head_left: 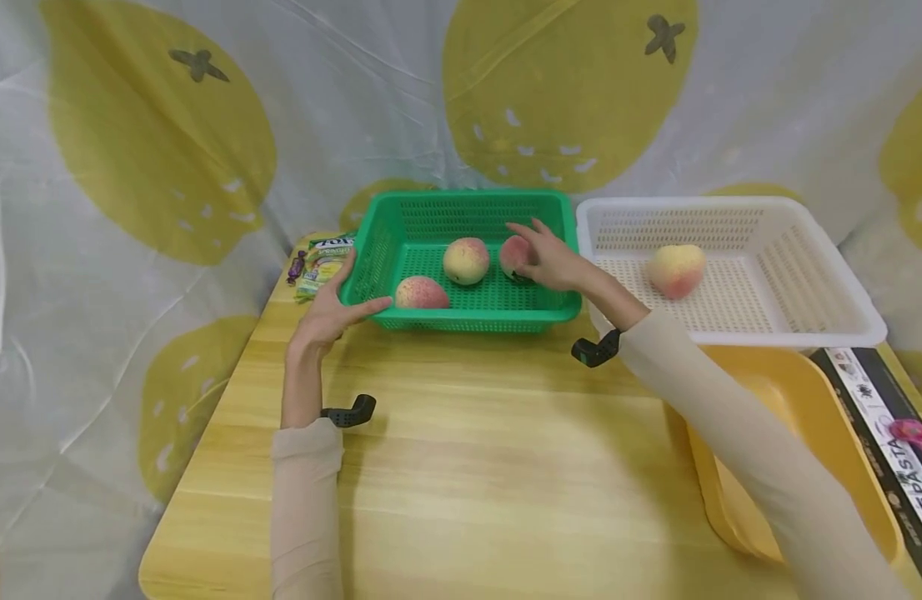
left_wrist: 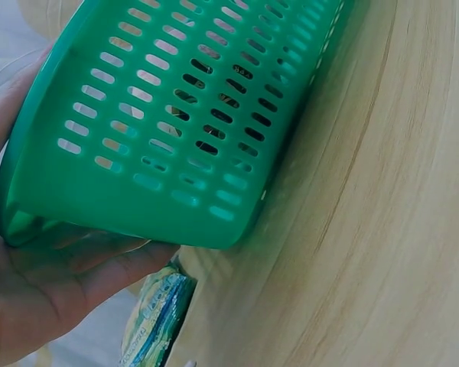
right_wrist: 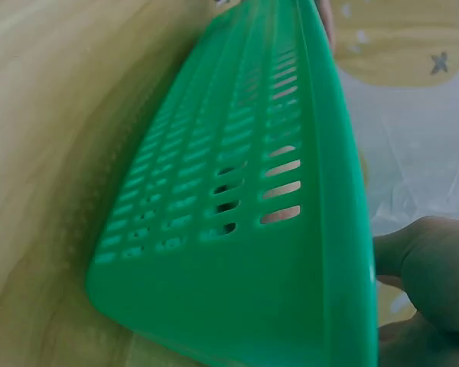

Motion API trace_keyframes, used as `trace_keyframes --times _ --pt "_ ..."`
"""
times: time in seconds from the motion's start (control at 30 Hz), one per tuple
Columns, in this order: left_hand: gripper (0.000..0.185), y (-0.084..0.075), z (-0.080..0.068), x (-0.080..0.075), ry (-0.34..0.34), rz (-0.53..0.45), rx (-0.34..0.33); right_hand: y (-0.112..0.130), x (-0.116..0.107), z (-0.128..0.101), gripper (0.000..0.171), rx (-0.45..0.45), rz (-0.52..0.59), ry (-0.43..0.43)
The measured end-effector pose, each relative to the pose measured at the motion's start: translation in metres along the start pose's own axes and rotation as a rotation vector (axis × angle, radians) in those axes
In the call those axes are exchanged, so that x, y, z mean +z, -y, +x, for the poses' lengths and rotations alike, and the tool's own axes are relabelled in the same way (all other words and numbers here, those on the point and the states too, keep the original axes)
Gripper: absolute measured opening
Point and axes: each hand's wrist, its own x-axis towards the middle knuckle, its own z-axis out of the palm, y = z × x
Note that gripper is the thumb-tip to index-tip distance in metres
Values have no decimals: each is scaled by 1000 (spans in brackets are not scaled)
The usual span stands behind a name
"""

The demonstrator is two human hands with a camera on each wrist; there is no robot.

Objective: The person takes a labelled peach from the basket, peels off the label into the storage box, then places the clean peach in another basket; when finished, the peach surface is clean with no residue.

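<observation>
The green basket (head_left: 476,315) stands near the back of the table with three peaches inside. My left hand (head_left: 328,312) holds its front left corner, thumb along the front rim and fingers around the outer side. In the left wrist view, those fingers (left_wrist: 122,267) lie under the basket's lip. Reaching over the right side, my right hand (head_left: 554,260) grips the rightmost peach (head_left: 515,257), partly covered by the fingers. A second peach (head_left: 466,261) sits mid-basket, and a third peach (head_left: 421,293) lies by the front wall. The basket wall hides the held peach in the right wrist view.
Right of the green basket stands a white basket (head_left: 731,337) with one peach (head_left: 677,271). A yellow bin (head_left: 794,400) sits in front of it under my right forearm, beside a black pasta package (head_left: 892,442). Wrapped snacks (head_left: 322,267) lie at the back left edge.
</observation>
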Motion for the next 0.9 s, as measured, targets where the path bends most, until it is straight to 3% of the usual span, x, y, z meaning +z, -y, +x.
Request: trace_keyframes --times 0.27,0.57,0.73,0.9 --pt "109 0 3 -2 -10 23 -21 -4 5 17 63 22 -45 5" --pt "108 -13 -7 2 7 12 -23 1 15 16 40 49 -145 -116" --pt "108 3 4 0 0 8 -16 1 16 16 39 40 -207 -138" --pt "107 8 7 -1 -6 -1 -7 0 16 19 43 62 -175 -121"
